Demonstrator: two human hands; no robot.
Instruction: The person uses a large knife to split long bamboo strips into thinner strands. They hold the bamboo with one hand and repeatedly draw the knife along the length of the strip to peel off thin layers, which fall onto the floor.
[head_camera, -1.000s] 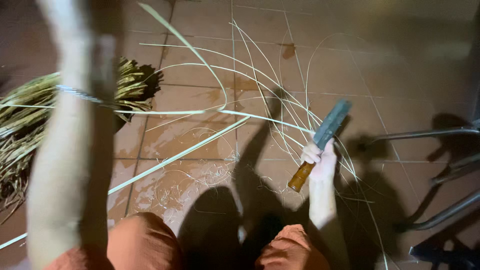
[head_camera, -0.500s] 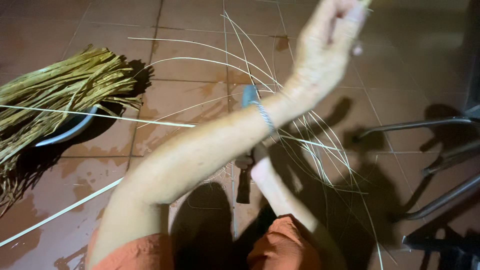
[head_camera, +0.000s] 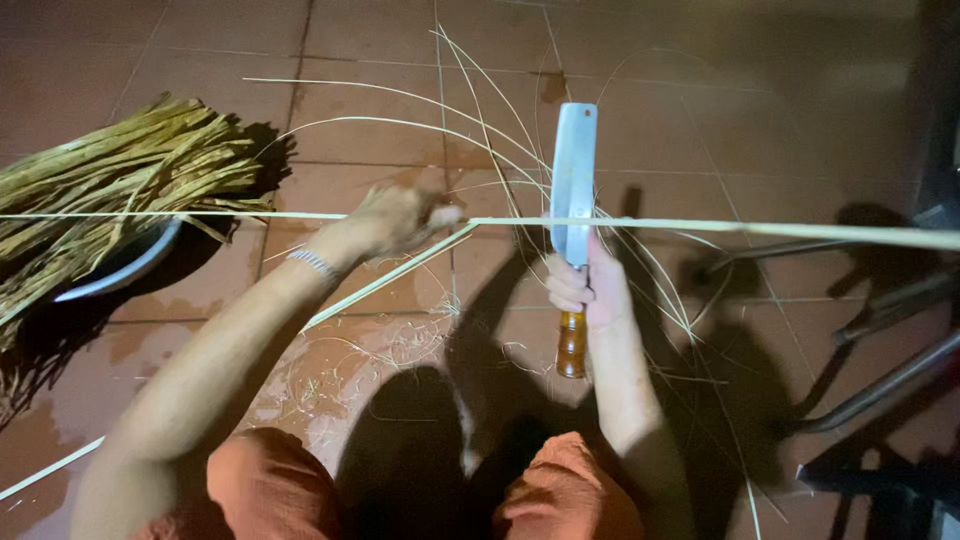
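Both hands clamped: left hand (head_camera: 395, 220) on cane strip (head_camera: 700, 226), right hand (head_camera: 585, 290) on cleaver (head_camera: 573, 180).

I'm sitting low w/ my knees up over a reddish tiled floor (head_camera: 760, 90), wet in patches, prob. a home yard or porch that's doubling as a cane-splitting workspace, lit by one harsh light w/ dark all round. A bundle of green-yellow strips (head_camera: 110, 190) is lying over a basin (head_camera: 120, 265) at my left, thin shavings (head_camera: 340, 370) are littering the tiles, and metal chair legs (head_camera: 880, 370) are standing at right.
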